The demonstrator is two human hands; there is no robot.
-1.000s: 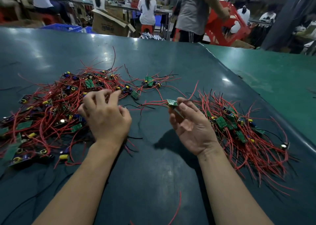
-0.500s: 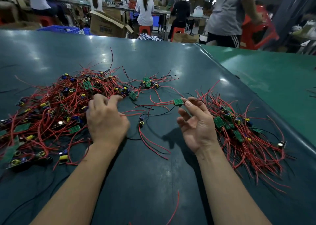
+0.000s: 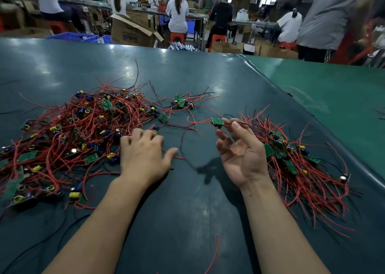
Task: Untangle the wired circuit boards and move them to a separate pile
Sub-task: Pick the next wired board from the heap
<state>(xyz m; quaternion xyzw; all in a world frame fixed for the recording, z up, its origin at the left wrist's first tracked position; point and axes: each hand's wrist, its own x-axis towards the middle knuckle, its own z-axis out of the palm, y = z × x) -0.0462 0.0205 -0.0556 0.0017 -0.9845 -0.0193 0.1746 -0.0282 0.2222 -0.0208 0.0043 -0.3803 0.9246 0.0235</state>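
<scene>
Head view: your right hand (image 3: 241, 155) is raised, palm up, at centre right of the frame, and its grip pinches one green board (image 3: 217, 121) between thumb and forefinger; the other fingers are loosely spread. The board hangs above the tabletop (image 3: 187, 211), just left of the sorted pile (image 3: 302, 165) on the right of the frame. Its red wires (image 3: 195, 120) run to the left, toward the tangle (image 3: 73, 132) that fills the left of the frame.

Your left hand (image 3: 143, 155) lies palm down at the edge of the tangle. Its fingers are lightly bent and rest on the wires there; whether they hold one wire, I cannot tell.

I think the step is to free this one board. Press the tangle down with the left hand, so that the pile does not follow. Pull with the right hand slowly and along the line of the wires, not upward. If a wire resists, stop and lift the crossing wire away; a hard pull may tear a solder joint or drag other boards. Hold the board at its edges. When the wires are free, lay it on the sorted pile with its wires parallel to the others, so no new knot forms.
</scene>
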